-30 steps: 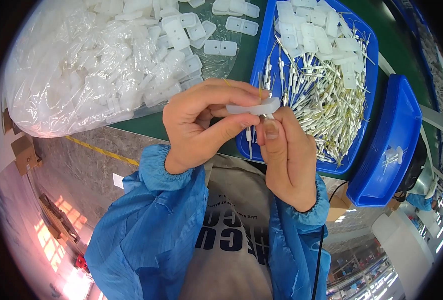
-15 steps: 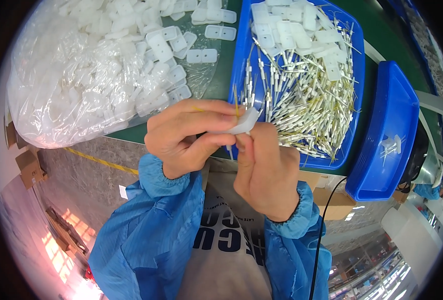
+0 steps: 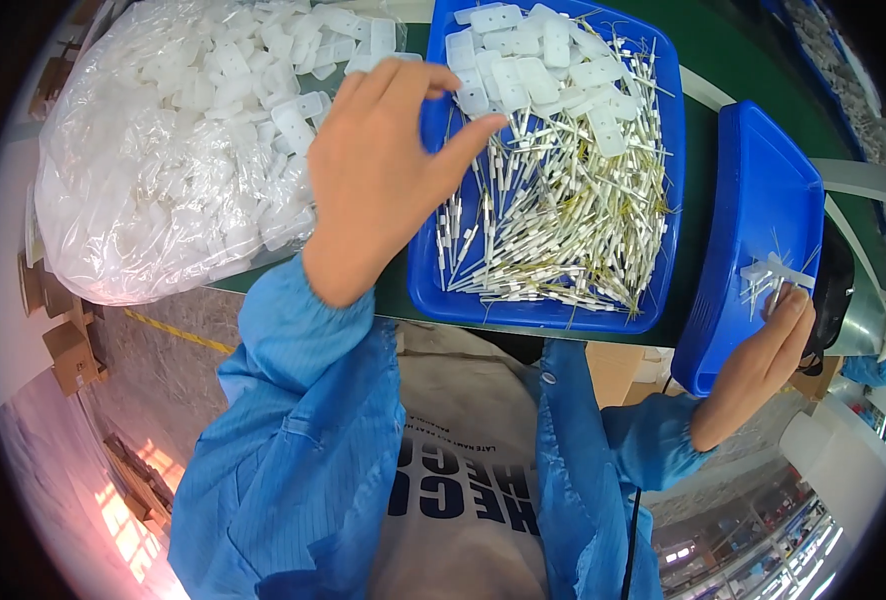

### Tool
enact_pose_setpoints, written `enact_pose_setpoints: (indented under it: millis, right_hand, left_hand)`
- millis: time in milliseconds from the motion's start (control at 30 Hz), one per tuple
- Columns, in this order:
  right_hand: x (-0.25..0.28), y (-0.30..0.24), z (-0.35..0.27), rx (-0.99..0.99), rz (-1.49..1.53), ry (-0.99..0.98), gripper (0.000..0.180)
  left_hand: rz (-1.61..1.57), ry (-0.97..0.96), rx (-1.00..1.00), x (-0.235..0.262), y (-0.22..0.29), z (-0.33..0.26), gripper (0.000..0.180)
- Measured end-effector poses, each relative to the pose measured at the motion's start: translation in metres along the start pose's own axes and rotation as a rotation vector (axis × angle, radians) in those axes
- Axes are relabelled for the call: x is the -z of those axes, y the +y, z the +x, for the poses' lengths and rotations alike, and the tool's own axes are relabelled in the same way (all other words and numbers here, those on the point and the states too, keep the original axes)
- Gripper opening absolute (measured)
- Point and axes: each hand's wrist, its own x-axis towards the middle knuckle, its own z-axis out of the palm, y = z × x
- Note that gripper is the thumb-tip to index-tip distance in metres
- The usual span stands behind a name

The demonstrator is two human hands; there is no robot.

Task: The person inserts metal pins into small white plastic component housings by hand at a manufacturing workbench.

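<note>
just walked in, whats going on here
A person has their right-hand grip at a white plastic piece in the narrow blue tray; whether it holds it is unclear. Their left-hand grip is open over the edge of the wide blue tray, nothing visible in it. That tray holds more white pieces and a heap of thin sticks. A clear bag of such pieces lies left.

The wide tray (image 3: pixel 426 250) is deep blue, its plastic plates (image 3: pixel 525 78) milky white, its slim leads (image 3: pixel 563 220) white and yellowish; the surface (image 3: pixel 698 170) shows green, the jacket (image 3: pixel 293 460) pinstriped blue.
</note>
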Motion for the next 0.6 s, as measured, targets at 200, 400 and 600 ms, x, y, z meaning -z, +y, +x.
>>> enact_pose_setpoints:
  millis: [200,400,600]
  right_hand:
    - [0.027,0.062,0.03,0.051,-0.663,-0.027,0.037]
    - [-0.017,-0.039,-0.009,0.362,-0.175,-0.142,0.023]
    - [-0.095,-0.07,-0.055,0.441,-0.101,-0.67,0.018]
  left_hand:
    - [0.361,0.169,-0.05,-0.026,-0.02,0.006,0.043]
    - [0.327,0.157,-0.122,-0.021,-0.025,-0.005,0.033]
    - [0.098,0.206,-0.124,-0.009,-0.015,-0.019,0.021]
